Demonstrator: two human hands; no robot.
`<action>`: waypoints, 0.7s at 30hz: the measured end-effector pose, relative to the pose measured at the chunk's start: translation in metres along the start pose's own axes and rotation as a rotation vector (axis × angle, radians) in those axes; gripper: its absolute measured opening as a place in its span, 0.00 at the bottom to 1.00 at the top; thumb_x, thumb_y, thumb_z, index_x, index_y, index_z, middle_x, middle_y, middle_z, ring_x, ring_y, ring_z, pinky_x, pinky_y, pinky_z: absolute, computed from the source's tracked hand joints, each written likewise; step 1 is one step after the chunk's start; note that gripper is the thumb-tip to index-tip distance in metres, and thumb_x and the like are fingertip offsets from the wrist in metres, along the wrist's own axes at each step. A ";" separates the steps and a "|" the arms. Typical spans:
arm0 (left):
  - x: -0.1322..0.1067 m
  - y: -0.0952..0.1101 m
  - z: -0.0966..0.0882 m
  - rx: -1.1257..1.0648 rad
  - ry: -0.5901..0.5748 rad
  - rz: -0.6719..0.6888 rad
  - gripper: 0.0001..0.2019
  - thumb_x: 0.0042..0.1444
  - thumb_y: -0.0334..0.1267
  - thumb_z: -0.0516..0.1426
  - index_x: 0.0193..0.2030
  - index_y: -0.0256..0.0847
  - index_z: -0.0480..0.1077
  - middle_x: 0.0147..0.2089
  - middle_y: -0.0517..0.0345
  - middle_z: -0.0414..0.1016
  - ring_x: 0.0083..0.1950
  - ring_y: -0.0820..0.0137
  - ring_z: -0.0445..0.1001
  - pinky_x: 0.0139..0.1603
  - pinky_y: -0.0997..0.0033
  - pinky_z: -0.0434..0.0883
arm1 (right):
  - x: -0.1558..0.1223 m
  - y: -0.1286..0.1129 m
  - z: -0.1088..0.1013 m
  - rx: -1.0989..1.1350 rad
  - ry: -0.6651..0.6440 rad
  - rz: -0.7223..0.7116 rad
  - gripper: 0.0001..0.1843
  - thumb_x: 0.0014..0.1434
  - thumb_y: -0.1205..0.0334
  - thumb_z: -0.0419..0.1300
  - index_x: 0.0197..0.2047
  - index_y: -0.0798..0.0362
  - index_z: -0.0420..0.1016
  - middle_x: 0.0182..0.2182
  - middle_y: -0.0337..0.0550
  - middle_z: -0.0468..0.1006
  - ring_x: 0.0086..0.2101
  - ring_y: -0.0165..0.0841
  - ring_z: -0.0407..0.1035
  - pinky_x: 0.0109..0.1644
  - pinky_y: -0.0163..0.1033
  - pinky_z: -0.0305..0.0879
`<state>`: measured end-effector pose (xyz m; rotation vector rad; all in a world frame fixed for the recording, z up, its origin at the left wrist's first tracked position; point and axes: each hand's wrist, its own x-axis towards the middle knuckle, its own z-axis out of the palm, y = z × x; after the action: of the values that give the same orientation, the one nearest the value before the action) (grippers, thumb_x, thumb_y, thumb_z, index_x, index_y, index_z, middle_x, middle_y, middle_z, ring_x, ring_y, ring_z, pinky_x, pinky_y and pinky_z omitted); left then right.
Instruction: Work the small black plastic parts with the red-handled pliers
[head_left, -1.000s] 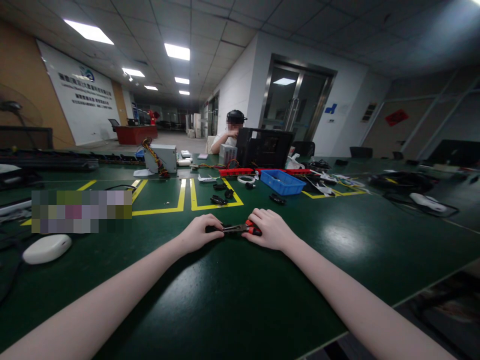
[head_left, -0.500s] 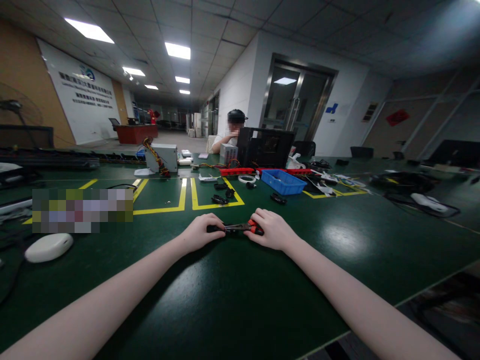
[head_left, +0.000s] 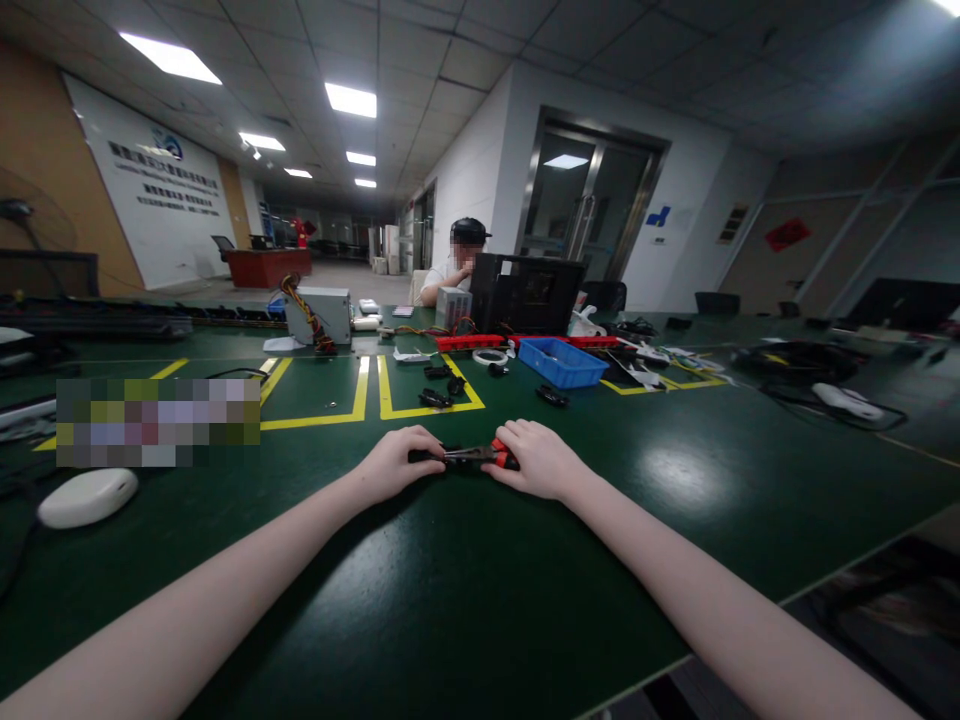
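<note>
Red-and-black handled needle-nose pliers [head_left: 504, 456] are gripped in my right hand [head_left: 537, 458], with the metal jaws pointing left. My left hand [head_left: 402, 462] pinches a small black piece [head_left: 421, 456], most of it covered by the fingers; its exact kind cannot be made out. The plier tips meet this piece at my left fingertips. Both hands are low over the green table [head_left: 420, 620]. Several bundled black cables [head_left: 435, 398] lie beyond them, inside a yellow-taped square, and one more black bundle [head_left: 552, 396] rests just past my right hand.
A blue plastic tray [head_left: 562, 364] stands beyond my right hand, before a black computer case [head_left: 525, 295]. Farther left is a power supply [head_left: 321, 315] with coloured wires. A white rounded device [head_left: 88, 498] lies at the left. Across the table sits a person [head_left: 444, 284].
The plier tips have shifted slightly left against the black piece at my left fingertips. The whole view has moved a little; both hands keep their hold.
</note>
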<state>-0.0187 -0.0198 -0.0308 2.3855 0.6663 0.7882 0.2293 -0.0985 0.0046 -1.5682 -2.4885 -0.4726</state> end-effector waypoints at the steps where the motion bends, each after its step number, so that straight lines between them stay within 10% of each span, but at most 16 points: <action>1: 0.000 0.000 0.000 -0.005 0.000 0.004 0.07 0.55 0.38 0.61 0.40 0.42 0.78 0.46 0.53 0.76 0.47 0.65 0.74 0.55 0.61 0.69 | 0.000 0.000 0.000 -0.017 0.006 -0.003 0.18 0.60 0.44 0.54 0.35 0.53 0.67 0.34 0.47 0.71 0.33 0.36 0.65 0.38 0.40 0.57; 21: -0.003 0.004 0.002 0.093 -0.014 0.080 0.06 0.55 0.36 0.61 0.40 0.42 0.76 0.48 0.53 0.73 0.48 0.65 0.73 0.54 0.62 0.69 | 0.000 0.003 -0.002 0.113 -0.075 -0.001 0.16 0.59 0.46 0.56 0.33 0.51 0.67 0.32 0.43 0.72 0.32 0.33 0.66 0.35 0.37 0.57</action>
<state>-0.0179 -0.0251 -0.0306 2.5135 0.6179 0.7890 0.2322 -0.0973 0.0068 -1.5690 -2.5225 -0.2722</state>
